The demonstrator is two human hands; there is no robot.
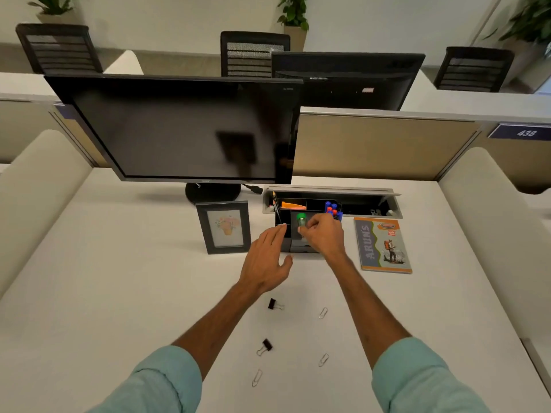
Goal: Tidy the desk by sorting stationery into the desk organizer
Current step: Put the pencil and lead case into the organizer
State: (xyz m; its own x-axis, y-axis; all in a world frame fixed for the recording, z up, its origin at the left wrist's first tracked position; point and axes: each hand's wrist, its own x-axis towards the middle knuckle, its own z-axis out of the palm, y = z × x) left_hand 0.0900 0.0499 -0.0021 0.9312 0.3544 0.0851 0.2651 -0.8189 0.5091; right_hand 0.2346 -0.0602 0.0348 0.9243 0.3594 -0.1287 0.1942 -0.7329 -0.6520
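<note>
A black desk organizer (316, 204) stands at the back of the white desk, holding blue and red pens (332, 208), an orange item (293, 205) and a pencil (275, 204). My right hand (322, 235) is over its front compartment, fingers pinched on a small green-capped item (301, 219). My left hand (267, 259) rests flat against the organizer's left side, fingers apart. Two black binder clips (272, 304) (266, 345) and three metal paper clips (323, 312) (323, 359) (257, 377) lie loose on the desk nearer to me.
A framed flower picture (224, 227) stands left of the organizer. A notebook (383, 245) lies to its right. A dark monitor (182, 129) and an open cable tray (369, 201) sit behind. Padded dividers border both sides of the desk.
</note>
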